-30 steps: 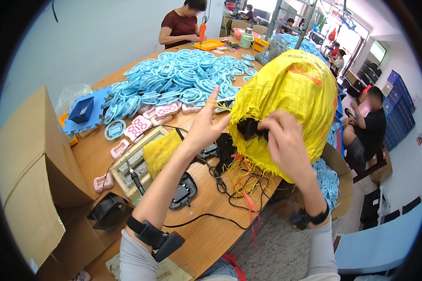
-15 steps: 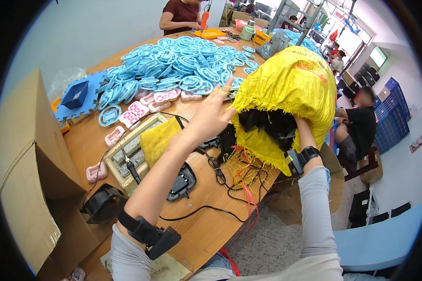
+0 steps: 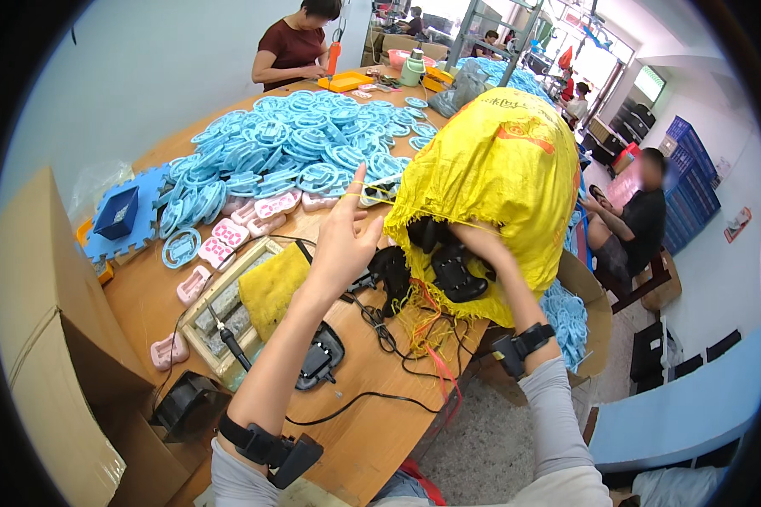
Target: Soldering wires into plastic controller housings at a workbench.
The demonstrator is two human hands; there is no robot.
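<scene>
A bulging yellow woven sack [image 3: 499, 160] lies on the table, its frayed mouth facing me. My right hand [image 3: 479, 242] reaches into that mouth, its fingers hidden among black plastic parts. One glossy black rounded casing [image 3: 458, 279] shows at the opening, and another black part [image 3: 391, 275] lies just outside on the left. My left hand [image 3: 347, 245] is raised beside the sack's left edge, index finger up and thumb apart. A thin yellow strand runs from near that finger to the sack. Loose yellow fringe and red string [image 3: 441, 367] hang below the mouth.
Light-blue plastic frames [image 3: 287, 144] are heaped behind, with pink casings [image 3: 224, 242] before them. A soldering iron [image 3: 228, 338] rests by a wooden tray and yellow cloth [image 3: 272, 290]. Black cables cross the table. Cardboard boxes [image 3: 59, 296] stand left. Co-workers [image 3: 292, 51] sit beyond.
My right hand has drawn back toward the sack's mouth, and a black casing now shows there. My left hand has lowered slightly, its fingers less spread. The whole view has shifted.
</scene>
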